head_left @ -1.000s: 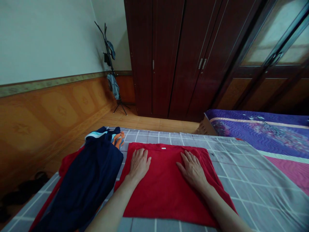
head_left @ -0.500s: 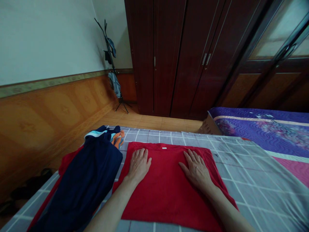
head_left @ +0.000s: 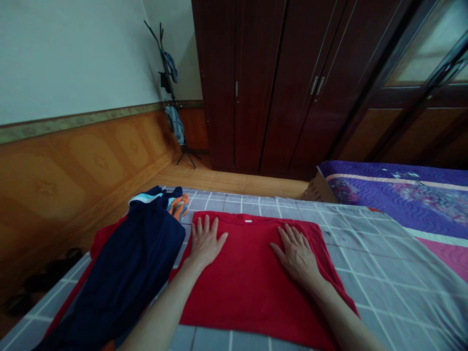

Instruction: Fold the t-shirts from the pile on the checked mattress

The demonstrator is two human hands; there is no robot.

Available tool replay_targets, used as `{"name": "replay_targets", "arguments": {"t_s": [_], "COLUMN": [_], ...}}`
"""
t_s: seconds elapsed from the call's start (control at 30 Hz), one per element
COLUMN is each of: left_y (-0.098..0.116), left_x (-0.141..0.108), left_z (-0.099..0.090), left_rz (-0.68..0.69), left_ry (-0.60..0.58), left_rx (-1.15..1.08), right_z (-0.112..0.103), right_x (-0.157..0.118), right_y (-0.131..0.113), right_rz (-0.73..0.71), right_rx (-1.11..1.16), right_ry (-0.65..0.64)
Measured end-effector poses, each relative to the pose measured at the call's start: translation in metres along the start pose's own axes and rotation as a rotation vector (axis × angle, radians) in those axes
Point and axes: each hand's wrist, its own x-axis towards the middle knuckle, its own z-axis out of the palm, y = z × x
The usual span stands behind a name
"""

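Note:
A red T-shirt (head_left: 244,273) lies spread flat in a rough rectangle, its neckline with a small white label at the far edge. My left hand (head_left: 205,242) rests palm down on the shirt's far left corner, fingers spread. On the far right part my right hand (head_left: 298,253) also lies flat, its thumb held out toward the middle. Neither hand grips the cloth. My right forearm covers part of the shirt's right side.
Dark blue clothes (head_left: 135,263) are heaped left of the shirt, with red and orange fabric among them. Beneath is a grey checked bedsheet (head_left: 369,273). Beyond stand a dark wooden wardrobe (head_left: 256,97), a coat rack (head_left: 171,92) and a purple-covered bed (head_left: 409,190).
My left hand has shifted slightly left and away from me, its fingers now more spread. My right hand stays almost in place on the shirt. The camera view has moved a little.

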Motion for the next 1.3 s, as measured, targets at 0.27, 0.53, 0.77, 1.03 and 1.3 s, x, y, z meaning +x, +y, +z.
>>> {"name": "replay_targets", "arguments": {"t_s": [0.27, 0.53, 0.77, 1.03, 1.3], "left_y": [0.033, 0.014, 0.023, 0.027, 0.009], "left_x": [-0.019, -0.011, -0.016, -0.015, -0.008], "left_z": [-0.018, -0.006, -0.006, -0.01, -0.004], "left_rz": [0.466, 0.425, 0.574, 0.529, 0.441], "left_ry": [0.042, -0.107, -0.06, -0.062, -0.06], "left_rx": [-0.116, -0.127, -0.178, -0.18, -0.116], "right_z": [-0.014, -0.015, -0.015, -0.018, -0.018], "right_x": [-0.006, -0.01, -0.01, -0.016, -0.01], "right_y": [-0.022, -0.026, -0.025, -0.034, -0.018], "right_rz": [-0.124, -0.284, -0.312, -0.286, -0.123], "right_rx": [0.088, 0.145, 0.139, 0.158, 0.076], "right_ry": [-0.012, -0.135, -0.123, -0.105, -0.125]}}
